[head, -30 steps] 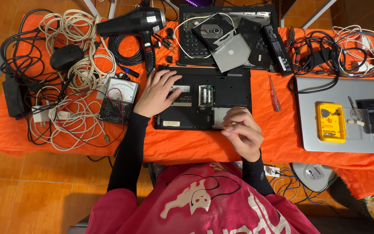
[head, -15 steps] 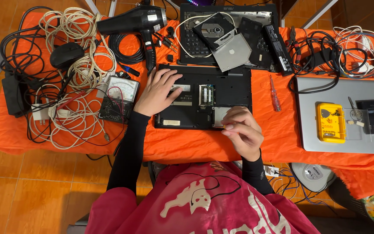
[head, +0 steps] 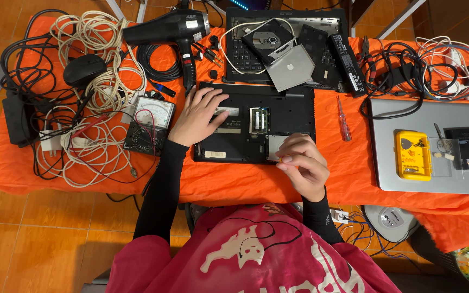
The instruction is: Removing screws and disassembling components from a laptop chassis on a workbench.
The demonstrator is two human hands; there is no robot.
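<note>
**Laptop base, underside up, both hands on it**

Head view:
- Laptop base (head: 256,127), black, lies bottom-up at the middle of the orange-covered table (head: 218,182), close to the near edge. Memory bay is uncovered, green modules visible near its centre.
- Left hand (head: 196,116) lies flat on the base's left part, fingers spread, palm down; not gripping anything, just pressing.
- Right hand (head: 302,165) sits at the base's near right corner, fingers curled together and pinched at the tips. Something small may be between them; too small to tell what.
- Red-handled screwdriver (head: 343,119) lies on the cloth just right of the base, apart from both hands.
- Analog multimeter (head: 150,125) sits just left of the left hand, with red and black leads over it.
- Black hair dryer (head: 172,30) lies toward the far edge, left of centre.
- Second opened laptop (head: 283,46) at the far edge behind the base, with an optical drive and loose covers on top.
- Silver laptop (head: 435,146), lid closed, at the right end; yellow tool case (head: 412,154) rests on it.
- White and black cable tangles (head: 82,97) cover the left end.
</note>
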